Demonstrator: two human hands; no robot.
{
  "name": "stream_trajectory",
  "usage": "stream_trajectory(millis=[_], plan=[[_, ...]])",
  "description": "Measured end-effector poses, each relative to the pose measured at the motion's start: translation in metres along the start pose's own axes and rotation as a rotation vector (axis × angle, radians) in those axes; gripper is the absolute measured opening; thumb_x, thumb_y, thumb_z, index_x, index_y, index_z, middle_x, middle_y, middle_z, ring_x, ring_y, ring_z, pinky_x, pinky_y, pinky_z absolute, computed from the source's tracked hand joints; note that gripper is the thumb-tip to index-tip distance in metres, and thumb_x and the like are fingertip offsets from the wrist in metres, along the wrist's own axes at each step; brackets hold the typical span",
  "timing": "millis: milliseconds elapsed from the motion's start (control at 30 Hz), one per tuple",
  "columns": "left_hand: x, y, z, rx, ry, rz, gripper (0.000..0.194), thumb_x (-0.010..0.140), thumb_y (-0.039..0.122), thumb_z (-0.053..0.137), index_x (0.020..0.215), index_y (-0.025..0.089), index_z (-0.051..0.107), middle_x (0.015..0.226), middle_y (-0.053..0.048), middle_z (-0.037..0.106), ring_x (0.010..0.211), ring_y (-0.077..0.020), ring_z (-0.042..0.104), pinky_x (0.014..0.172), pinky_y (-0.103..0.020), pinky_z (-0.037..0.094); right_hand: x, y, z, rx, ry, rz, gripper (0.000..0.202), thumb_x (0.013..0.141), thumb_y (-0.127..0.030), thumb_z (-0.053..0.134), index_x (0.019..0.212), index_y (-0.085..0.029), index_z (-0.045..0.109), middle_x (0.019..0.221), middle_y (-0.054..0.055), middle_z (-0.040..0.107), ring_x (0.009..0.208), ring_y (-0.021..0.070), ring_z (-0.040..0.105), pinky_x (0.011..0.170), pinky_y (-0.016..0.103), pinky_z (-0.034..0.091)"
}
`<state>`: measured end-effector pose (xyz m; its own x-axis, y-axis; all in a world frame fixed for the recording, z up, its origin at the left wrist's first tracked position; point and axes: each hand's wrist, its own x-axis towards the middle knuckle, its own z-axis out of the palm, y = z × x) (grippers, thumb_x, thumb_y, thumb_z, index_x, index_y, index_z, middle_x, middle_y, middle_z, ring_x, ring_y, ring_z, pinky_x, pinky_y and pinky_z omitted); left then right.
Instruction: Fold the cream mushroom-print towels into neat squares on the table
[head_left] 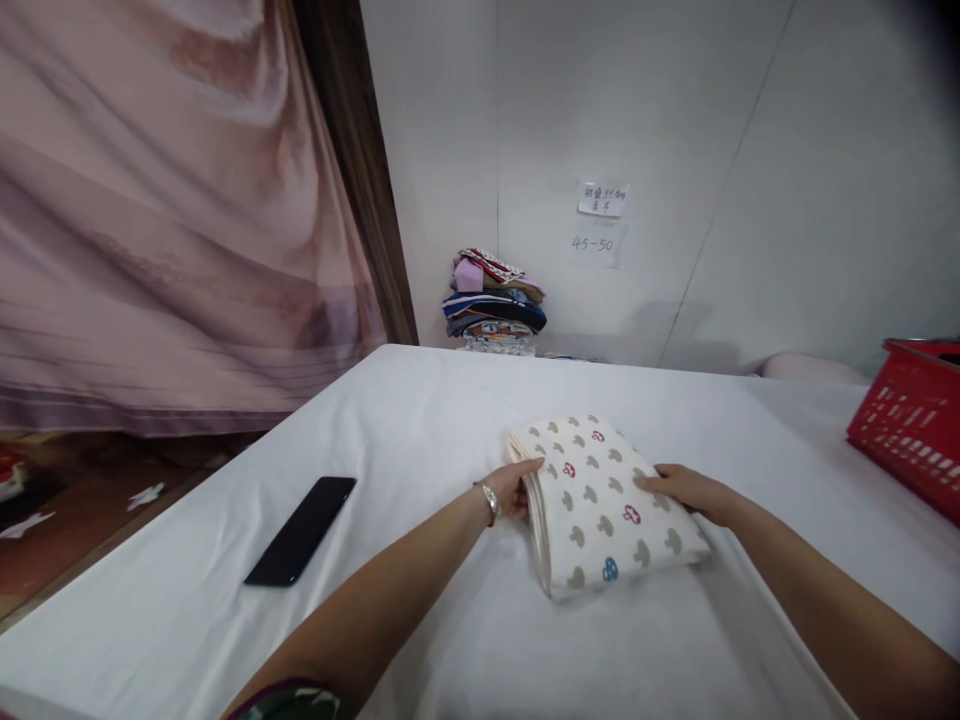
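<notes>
A folded white cloth [600, 510] with grey, red and blue mushroom prints is between my hands over the white-covered table. My left hand [517, 487], with a silver bracelet at the wrist, grips the cloth's left folded edge, thumb on top and fingers at the side. On the right side my right hand [686, 490] pinches the cloth, its thumb lying on the upper face and the other fingers mostly hidden. The cloth's near edge looks slightly raised, though I cannot tell how far it is off the table.
A black phone [301, 530] lies on the white table cover [420, 420] at left. A red plastic basket [911, 425] stands at the right edge. Behind the table, folded fabrics [495, 305] are stacked against the wall. A pink curtain [172, 220] hangs at left; paper notes [600, 222] are on the wall.
</notes>
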<state>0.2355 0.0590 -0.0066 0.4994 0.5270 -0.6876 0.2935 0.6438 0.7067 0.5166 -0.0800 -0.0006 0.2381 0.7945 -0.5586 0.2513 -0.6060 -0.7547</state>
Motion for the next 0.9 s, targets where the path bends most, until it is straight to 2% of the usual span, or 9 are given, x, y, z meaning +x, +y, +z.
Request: stream_trajectory(millis=[100, 167, 333, 433, 600, 767, 900], plan=[[-0.002, -0.002, 0.000, 0.112, 0.028, 0.191, 0.040, 0.066, 0.040, 0.071, 0.098, 0.017, 0.060, 0.097, -0.009, 0.067, 0.085, -0.0220, 0.062, 0.067, -0.029, 0.051, 0.002, -0.005, 0.002, 0.045, 0.064, 0.029, 0.061, 0.068, -0.062, 0.061, 0.107, -0.015, 0.057, 0.116, 0.015, 0.061, 0.098, 0.0256, 0.061, 0.078, 0.033, 0.052], [-0.003, -0.004, 0.001, 0.110, 0.010, 0.282, 0.049, 0.063, 0.037, 0.074, 0.105, 0.016, 0.058, 0.102, -0.010, 0.066, 0.088, -0.0228, 0.063, 0.070, -0.031, 0.051, 0.003, -0.008, 0.004, 0.082, 0.093, 0.051, 0.063, 0.068, -0.063, 0.061, 0.108, -0.014, 0.056, 0.116, 0.016, 0.060, 0.098, 0.0257, 0.061, 0.079, 0.033, 0.052], [-0.006, -0.008, 0.007, 0.004, 0.010, 0.226, 0.058, 0.064, 0.034, 0.074, 0.113, 0.013, 0.053, 0.108, -0.015, 0.064, 0.091, -0.0262, 0.063, 0.072, -0.036, 0.053, 0.003, -0.014, 0.011, 0.171, 0.102, 0.075, 0.069, 0.066, -0.055, 0.067, 0.118, -0.013, 0.050, 0.117, 0.018, 0.059, 0.095, 0.0257, 0.062, 0.078, 0.034, 0.053], [-0.007, -0.009, 0.006, -0.032, 0.035, 0.195, 0.056, 0.065, 0.032, 0.074, 0.113, 0.013, 0.052, 0.104, -0.015, 0.066, 0.089, -0.0277, 0.064, 0.069, -0.038, 0.054, 0.003, -0.015, 0.015, 0.215, 0.051, 0.066, 0.061, 0.067, -0.047, 0.067, 0.115, -0.013, 0.052, 0.110, 0.016, 0.063, 0.089, 0.0255, 0.065, 0.075, 0.034, 0.054], [-0.002, -0.015, -0.001, -0.088, 0.009, 0.195, 0.050, 0.065, 0.030, 0.074, 0.106, 0.011, 0.055, 0.098, -0.015, 0.067, 0.087, -0.0275, 0.065, 0.068, -0.039, 0.055, 0.002, -0.017, 0.018, 0.218, 0.078, -0.047, 0.047, 0.069, -0.037, 0.064, 0.109, -0.015, 0.054, 0.099, 0.013, 0.068, 0.083, 0.0238, 0.066, 0.070, 0.033, 0.054], [0.000, -0.020, -0.004, -0.141, -0.013, 0.209, 0.042, 0.065, 0.030, 0.074, 0.099, 0.010, 0.058, 0.093, -0.014, 0.068, 0.083, -0.0257, 0.065, 0.066, -0.037, 0.055, 0.001, -0.022, 0.018, 0.060, 0.187, -0.123, 0.038, 0.069, -0.037, 0.060, 0.100, -0.015, 0.057, 0.091, 0.010, 0.069, 0.079, 0.0221, 0.065, 0.065, 0.030, 0.051], [-0.002, -0.017, 0.004, -0.155, 0.023, 0.259, 0.038, 0.065, 0.029, 0.074, 0.095, 0.011, 0.059, 0.092, -0.013, 0.068, 0.080, -0.0244, 0.065, 0.062, -0.034, 0.055, -0.005, -0.037, 0.021, -0.224, 0.335, -0.196, 0.034, 0.071, -0.034, 0.057, 0.099, -0.014, 0.058, 0.093, 0.009, 0.067, 0.082, 0.0228, 0.063, 0.066, 0.029, 0.048]])
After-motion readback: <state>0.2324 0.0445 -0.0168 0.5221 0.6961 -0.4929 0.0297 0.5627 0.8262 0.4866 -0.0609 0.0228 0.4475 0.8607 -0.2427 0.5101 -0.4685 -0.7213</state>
